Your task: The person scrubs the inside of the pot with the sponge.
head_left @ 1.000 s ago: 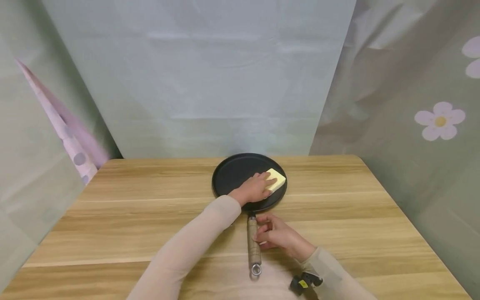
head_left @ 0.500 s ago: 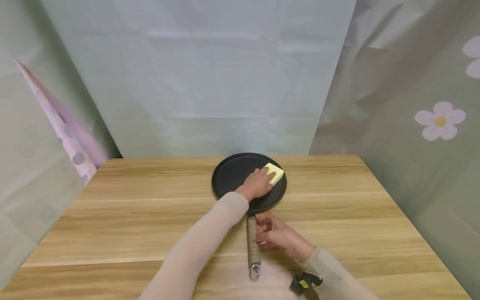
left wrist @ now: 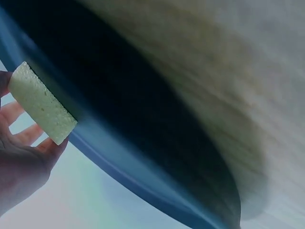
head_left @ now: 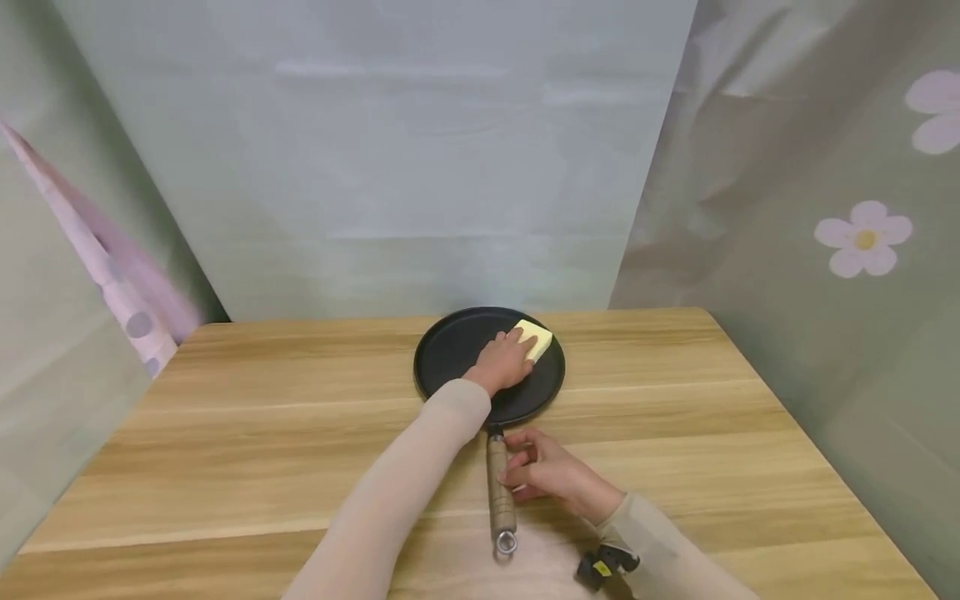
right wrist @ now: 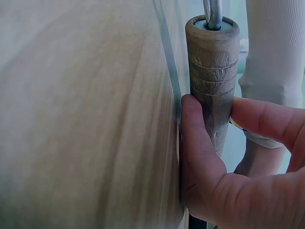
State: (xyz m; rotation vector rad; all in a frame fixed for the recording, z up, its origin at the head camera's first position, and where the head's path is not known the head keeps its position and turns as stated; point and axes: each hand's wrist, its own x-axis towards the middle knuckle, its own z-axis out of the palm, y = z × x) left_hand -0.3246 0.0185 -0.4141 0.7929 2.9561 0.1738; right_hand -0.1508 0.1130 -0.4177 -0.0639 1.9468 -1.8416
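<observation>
A black, round, shallow frying pan (head_left: 446, 354) lies on the table with its wooden handle (head_left: 500, 504) toward me. My left hand (head_left: 502, 360) reaches over the pan and holds a pale yellow sponge (head_left: 539, 340) against its right side. In the left wrist view, thumb and fingers pinch the sponge (left wrist: 43, 102) by its ends, its underside down at the pan's surface. With thumb on one side and fingers on the other, my right hand (head_left: 555, 473) grips the handle (right wrist: 214, 71) near the pan. A metal ring hangs at the handle's end.
The wood-grain table (head_left: 247, 450) stretches out on both sides of the pan. Behind it hangs a pale grey-green sheet (head_left: 420, 192), close to the pan's far rim. A black strap device (head_left: 606, 567) sits at the right wrist.
My left hand has slid the sponge over the pan, away from me and slightly left. The right hand stays on the handle. The head view has shifted a little.
</observation>
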